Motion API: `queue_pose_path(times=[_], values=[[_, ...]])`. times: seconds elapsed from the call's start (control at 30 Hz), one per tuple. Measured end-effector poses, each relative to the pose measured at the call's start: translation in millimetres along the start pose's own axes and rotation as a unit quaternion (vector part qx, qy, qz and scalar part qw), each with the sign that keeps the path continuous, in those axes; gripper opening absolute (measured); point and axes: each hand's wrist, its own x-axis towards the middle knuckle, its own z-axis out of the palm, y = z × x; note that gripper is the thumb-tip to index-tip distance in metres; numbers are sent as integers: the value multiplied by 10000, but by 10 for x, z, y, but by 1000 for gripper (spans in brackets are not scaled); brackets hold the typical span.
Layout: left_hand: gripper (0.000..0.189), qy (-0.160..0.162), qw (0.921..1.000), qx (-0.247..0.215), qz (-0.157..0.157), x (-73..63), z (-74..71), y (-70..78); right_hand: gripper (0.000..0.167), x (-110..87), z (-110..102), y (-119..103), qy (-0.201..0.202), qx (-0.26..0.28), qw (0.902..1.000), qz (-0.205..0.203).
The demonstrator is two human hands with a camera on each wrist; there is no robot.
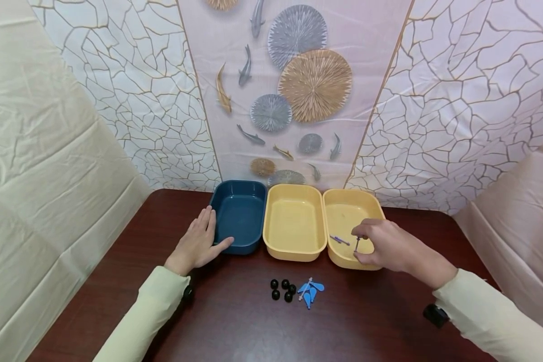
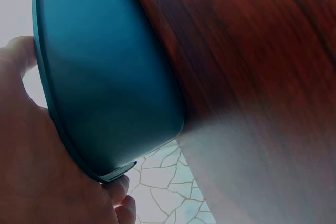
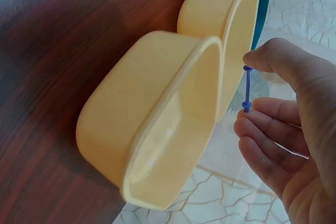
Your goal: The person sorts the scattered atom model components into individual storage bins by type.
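Over the right yellow bin [image 1: 353,198], my right hand [image 1: 386,245] pinches a small purple-blue rod [image 3: 248,87] end to end between thumb and fingertip. The rod has a knob or collar near each end. Similar purple pieces [image 1: 339,240] lie on that bin's floor. My left hand [image 1: 198,242] rests along the left side of the dark blue bin [image 1: 241,216], its fingers extended. In the left wrist view, the palm and thumb touch the rim of this bin, and no small piece shows in that hand.
Between the blue bin and the right one stands a middle yellow bin [image 1: 295,216]. In front, on the dark wooden table [image 1: 235,327], lie several black domed pieces [image 1: 275,294], several blue teardrop-shaped pieces [image 1: 317,286] and a pale rod [image 1: 305,290]. A patterned curtain [image 1: 163,100] hangs behind.
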Motion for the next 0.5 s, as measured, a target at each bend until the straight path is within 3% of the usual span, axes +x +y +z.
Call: queue_pose_path(times=[0.5], values=[[101, 20, 10000, 45, -1, 4, 5, -1, 35, 118, 194, 398, -191, 108, 9995, 222]])
